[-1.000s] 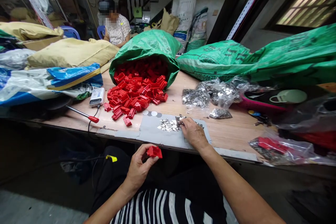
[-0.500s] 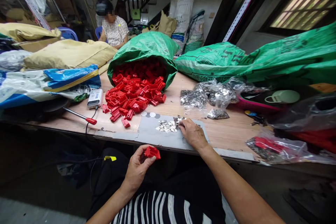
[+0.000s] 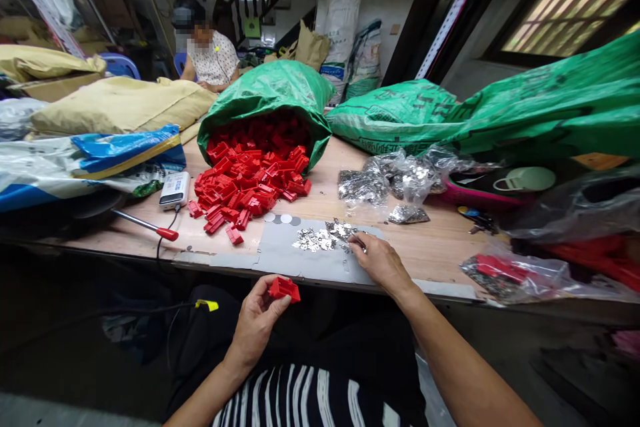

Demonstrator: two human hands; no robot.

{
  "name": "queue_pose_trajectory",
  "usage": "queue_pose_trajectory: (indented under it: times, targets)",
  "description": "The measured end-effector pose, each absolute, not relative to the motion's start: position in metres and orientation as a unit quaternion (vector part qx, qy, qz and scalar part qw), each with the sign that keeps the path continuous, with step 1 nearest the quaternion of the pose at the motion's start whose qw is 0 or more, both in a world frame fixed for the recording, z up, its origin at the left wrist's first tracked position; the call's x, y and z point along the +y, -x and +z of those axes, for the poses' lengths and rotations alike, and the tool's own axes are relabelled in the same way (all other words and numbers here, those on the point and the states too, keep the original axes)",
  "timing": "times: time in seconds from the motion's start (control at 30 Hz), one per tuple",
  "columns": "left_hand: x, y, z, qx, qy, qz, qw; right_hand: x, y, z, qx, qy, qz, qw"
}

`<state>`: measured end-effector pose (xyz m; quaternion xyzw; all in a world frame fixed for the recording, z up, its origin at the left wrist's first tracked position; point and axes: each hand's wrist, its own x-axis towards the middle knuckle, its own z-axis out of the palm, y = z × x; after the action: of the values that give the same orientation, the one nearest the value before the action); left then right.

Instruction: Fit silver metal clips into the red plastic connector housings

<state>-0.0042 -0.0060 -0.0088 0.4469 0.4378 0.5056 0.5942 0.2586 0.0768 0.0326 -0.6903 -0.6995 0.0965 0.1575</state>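
Note:
My left hand is closed around a small red plastic clip, held below the table's front edge over my lap. My right hand rests on a grey mat, its fingertips pinched on a small shiny metal piece at the edge of a little pile of silver metal pieces. A heap of red clips spills from an open green sack onto the wooden table.
Clear bags of metal parts lie right of the mat. More green sacks lie at the right, yellow and blue sacks at the left. A white device and a red-handled tool lie near the heap. Another person sits beyond.
My right hand has drawn back slightly from the silver pile, pinching a piece. My left hand keeps the red clip, hardly moved. The view has shifted a little.

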Motion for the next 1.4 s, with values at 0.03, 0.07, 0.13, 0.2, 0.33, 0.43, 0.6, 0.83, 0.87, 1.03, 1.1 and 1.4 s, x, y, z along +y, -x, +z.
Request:
queue_pose_trajectory:
  times: [0.03,0.07,0.13,0.2,0.33,0.43,0.6,0.83,0.87,1.03,1.1,1.4]
  targets:
    - [-0.006,0.004,-0.009,0.435,-0.439,0.509,0.599,0.076,-0.26,0.033,-0.696,0.692,0.098,0.162]
    - [-0.006,0.004,-0.008,0.433,-0.429,0.514,0.603,0.075,-0.261,0.033,-0.695,0.693,0.099,0.165]
    - [-0.005,0.003,-0.007,0.43,-0.401,0.522,0.618,0.074,-0.262,0.033,-0.697,0.69,0.104,0.163]
    - [-0.003,0.002,-0.004,0.426,-0.363,0.528,0.638,0.073,-0.261,0.031,-0.704,0.684,0.107,0.159]
    - [0.002,-0.003,0.007,0.41,-0.293,0.544,0.671,0.074,-0.257,0.024,-0.716,0.679,0.081,0.14]
    - [0.008,-0.005,0.012,0.405,-0.284,0.558,0.666,0.075,-0.257,0.021,-0.719,0.677,0.056,0.147]
    - [0.016,-0.007,0.015,0.426,-0.376,0.593,0.571,0.07,-0.251,0.03,-0.724,0.634,0.13,0.24]
    - [0.018,-0.009,0.016,0.452,-0.525,0.575,0.435,0.042,-0.207,0.055,-0.74,0.524,0.285,0.311]
    - [0.017,-0.008,0.015,0.457,-0.542,0.568,0.418,0.039,-0.201,0.058,-0.744,0.514,0.287,0.315]
    - [0.016,-0.007,0.015,0.463,-0.601,0.544,0.36,0.037,-0.184,0.061,-0.782,0.461,0.253,0.335]
    - [0.016,-0.007,0.016,0.456,-0.612,0.543,0.35,0.039,-0.181,0.061,-0.797,0.442,0.237,0.336]
    - [0.012,-0.008,0.015,0.446,-0.63,0.551,0.317,0.038,-0.177,0.057,-0.806,0.406,0.227,0.365]
